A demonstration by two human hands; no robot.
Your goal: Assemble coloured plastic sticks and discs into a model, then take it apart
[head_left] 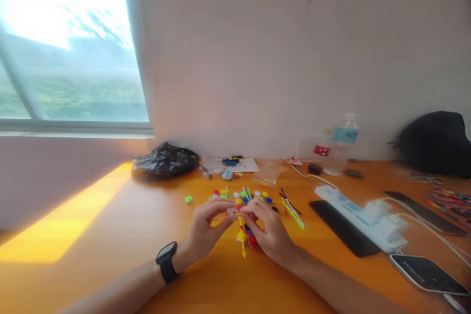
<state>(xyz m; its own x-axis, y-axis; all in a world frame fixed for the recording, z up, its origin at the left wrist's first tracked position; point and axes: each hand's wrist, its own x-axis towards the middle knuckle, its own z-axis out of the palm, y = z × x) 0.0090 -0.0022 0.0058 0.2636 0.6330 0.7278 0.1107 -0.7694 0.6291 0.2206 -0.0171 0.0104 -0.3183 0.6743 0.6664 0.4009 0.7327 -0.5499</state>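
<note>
Facing inward; left hand [206, 224] just beside right hand [274, 235]

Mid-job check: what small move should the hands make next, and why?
Probably ease the right hand back slightly for a clearer look: its fingertips almost meet those of the left hand, hiding whatever lies between them, and the yellow arrow-tipped piece sits close below.

Orange-brown tabletop [147, 218] — directly on it: black plastic bag [164, 162], coloured discs [189, 200], thin sticks [293, 213], white power strip [353, 212], two bottles [345, 136].
</note>
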